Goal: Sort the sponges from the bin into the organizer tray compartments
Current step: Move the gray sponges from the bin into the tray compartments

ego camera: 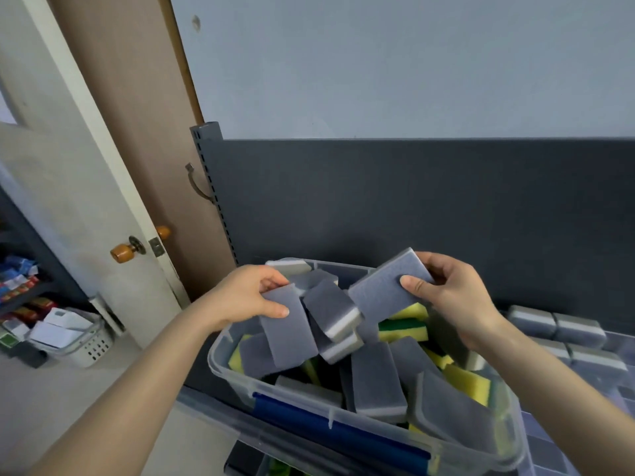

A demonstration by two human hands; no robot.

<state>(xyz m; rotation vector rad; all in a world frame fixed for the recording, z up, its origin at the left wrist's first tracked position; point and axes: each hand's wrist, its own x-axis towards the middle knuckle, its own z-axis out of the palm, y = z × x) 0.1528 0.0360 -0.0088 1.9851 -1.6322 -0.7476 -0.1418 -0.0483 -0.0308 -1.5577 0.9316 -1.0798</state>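
Observation:
A clear plastic bin [240, 379] in the lower middle holds several grey sponges and yellow-green sponges [405, 326]. My left hand [247, 293] grips one grey sponge [292, 334] by its upper end, over the bin's left side. My right hand [446, 297] holds another grey sponge [381, 290] lifted above the bin, thumb on its top face. The organizer tray [618, 389] lies at the right edge with grey sponges [556, 324] set in its compartments; most of it is cut off by the frame.
A dark panel [412, 201] stands behind the bin. An open door with orange knobs [123, 252] is at the left. A white basket [86, 345] of boxes sits on the floor at lower left, beside shelves of packets.

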